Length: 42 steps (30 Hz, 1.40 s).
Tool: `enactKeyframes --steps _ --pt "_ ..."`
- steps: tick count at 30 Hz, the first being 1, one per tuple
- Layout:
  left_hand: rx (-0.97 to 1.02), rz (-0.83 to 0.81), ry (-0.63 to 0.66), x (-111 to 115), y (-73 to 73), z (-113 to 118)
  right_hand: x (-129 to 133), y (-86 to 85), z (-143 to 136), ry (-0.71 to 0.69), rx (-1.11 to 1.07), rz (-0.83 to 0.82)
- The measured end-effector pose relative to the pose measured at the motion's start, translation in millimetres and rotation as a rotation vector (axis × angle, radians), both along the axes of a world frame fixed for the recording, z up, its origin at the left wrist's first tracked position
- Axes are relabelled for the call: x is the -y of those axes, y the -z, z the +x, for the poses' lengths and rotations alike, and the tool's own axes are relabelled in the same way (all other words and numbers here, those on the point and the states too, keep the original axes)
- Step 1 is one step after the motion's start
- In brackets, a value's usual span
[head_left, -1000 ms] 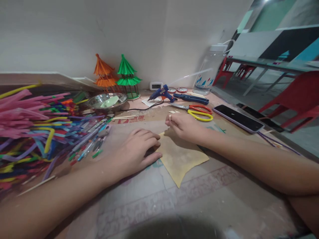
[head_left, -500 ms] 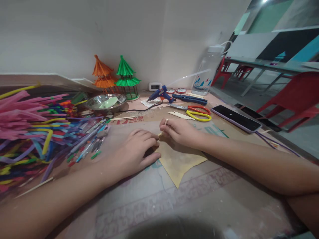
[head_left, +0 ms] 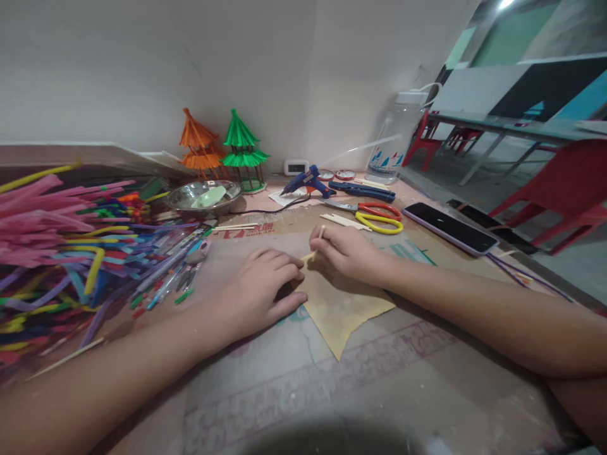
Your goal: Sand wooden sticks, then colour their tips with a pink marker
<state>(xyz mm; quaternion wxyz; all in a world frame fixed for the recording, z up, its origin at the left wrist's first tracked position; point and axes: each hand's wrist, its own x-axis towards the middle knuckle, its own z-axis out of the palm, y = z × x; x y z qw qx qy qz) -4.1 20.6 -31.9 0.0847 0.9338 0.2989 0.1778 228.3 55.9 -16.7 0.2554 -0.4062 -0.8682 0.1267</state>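
Observation:
A yellow, thin sheet (head_left: 348,309), paper or cloth, lies on the work surface with one pointed corner toward me. My left hand (head_left: 265,284) rests palm down at its left edge, thumb apart from the fingers, fingertips touching the sheet's edge. Over the far part of the sheet, my right hand (head_left: 346,253) is closed in a pinch on a thin wooden stick (head_left: 322,231), whose upper end pokes out above the fingers. The stick's lower end is partly hidden by the fingers, close to the sheet.
Behind the hands lie scissors (head_left: 379,220), flat sticks (head_left: 345,222), a blue glue gun (head_left: 308,182) and blue pliers (head_left: 363,191). Pipe cleaners (head_left: 42,221), pens (head_left: 165,272) and a metal bowl (head_left: 177,201) are left. A phone (head_left: 449,229) and bottle (head_left: 391,139) stand right.
The stick in my right hand has tilted slightly and its tip moved a little right. The left hand and the sheet are nearly unchanged; the view has shifted slightly.

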Motion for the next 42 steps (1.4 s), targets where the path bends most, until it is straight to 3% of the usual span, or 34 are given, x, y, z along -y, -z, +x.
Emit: enactKeyframes --steps 6,10,14,18,22,26,31,33,37,40,42 --pt "0.007 -0.002 -0.001 0 0.6 0 1 1.6 -2 0.026 0.004 0.04" --pt "-0.005 0.01 0.001 -1 1.2 -1 1 2.2 -1 -0.042 -0.007 0.0" --pt "-0.015 0.01 -0.006 0 0.8 -1 0 1.5 -1 0.032 -0.002 0.035" --pt "-0.011 0.003 -0.006 0 0.3 -1 -1 1.0 -1 -0.034 -0.003 -0.008" --pt "-0.009 0.002 -0.011 -1 0.9 -1 -2 2.0 0 0.035 -0.001 0.047" --pt "-0.014 0.0 -0.011 -1 1.4 -1 -1 3.9 0 -0.055 -0.023 0.02" --pt "-0.008 -0.004 -0.01 -1 3.0 -2 -4 1.2 0 0.056 -0.053 0.034" --pt "0.021 -0.019 -0.016 -2 3.6 -2 0 -1.5 -1 0.038 -0.202 -0.051" --pt "0.187 -0.077 -0.079 -2 -2.2 -5 16 -6.6 -9 -0.092 -0.669 -0.454" --pt "0.372 -0.063 -0.127 1 -13.2 -7 27 -7.1 -14 -0.155 -0.82 -0.67" --pt "0.456 -0.058 -0.118 6 -20.9 -7 31 -6.0 -15 -0.153 -0.87 -0.713"
